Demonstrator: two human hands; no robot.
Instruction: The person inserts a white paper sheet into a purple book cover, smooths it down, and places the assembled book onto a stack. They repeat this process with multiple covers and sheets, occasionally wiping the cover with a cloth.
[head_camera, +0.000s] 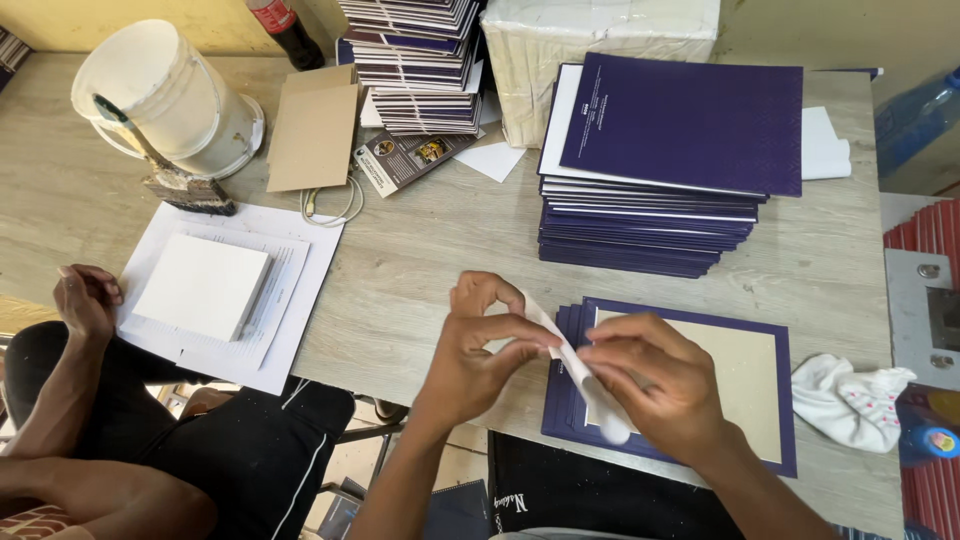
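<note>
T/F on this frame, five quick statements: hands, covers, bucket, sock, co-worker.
1. Both hands pinch a white strip. True: left hand, right hand.
2. The open cover under the hands is red. False: dark blue with a cream inside.
3. The white bucket stands upright. False: it is tilted, with a brush leaning on it.
4. A white sock lies right of the cover. True.
5. The co-worker's hand holds the brush. False: it rests by a paper stack.

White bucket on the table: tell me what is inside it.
The white bucket lies tipped toward the camera, but its mouth shows only pale interior; any contents are hidden. A dirty brush leans against its rim, bristles resting on the table, not inside.
</note>
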